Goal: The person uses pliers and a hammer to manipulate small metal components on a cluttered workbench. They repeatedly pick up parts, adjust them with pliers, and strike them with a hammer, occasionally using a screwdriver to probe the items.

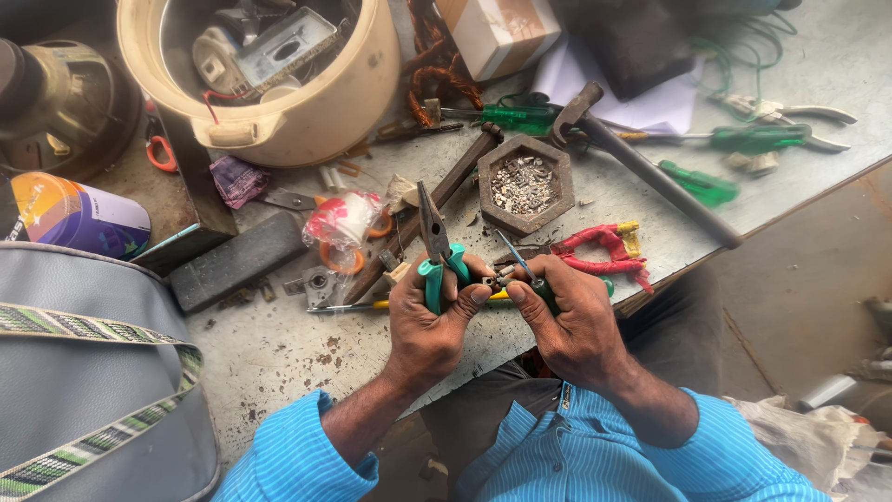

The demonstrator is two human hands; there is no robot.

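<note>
Small part: a tiny dark metal piece [495, 280] sits pinched between the fingertips of both hands, at the centre of the view, just over the table's near edge.
Left fingers: the left hand [429, 321] is curled closed around the teal handles of a pair of needle-nose pliers [433, 244], whose dark jaws point to 12 o'clock, away from the small part; the thumb and forefinger tips press the part from its 9 o'clock side.
Right fingers: the right hand [571, 321] is closed on a small screwdriver [523, 270] with a dark green handle; its thin shaft slants toward 11 o'clock, and the handle end lies touching the part's 3 o'clock side.
Hand pose: both hands meet knuckle to knuckle, palms turned inward, wrists bent up from blue striped sleeves that enter from 6 o'clock.
Table: a worn, stained grey table [279, 353] carries everything.
At 12 o'clock of the hands: a hexagonal wooden dish [526, 183] of metal scraps, with a hammer [641, 167] beyond it at 1 o'clock.
At 3 o'clock: red-handled pliers [604, 251] lie just beside the right hand.
At 10 o'clock: a crumpled plastic bag [344, 221] and, farther off, a cream plastic tub [269, 74] of parts.
At 8 o'clock: a grey bag [84, 372] with a woven strap.
</note>
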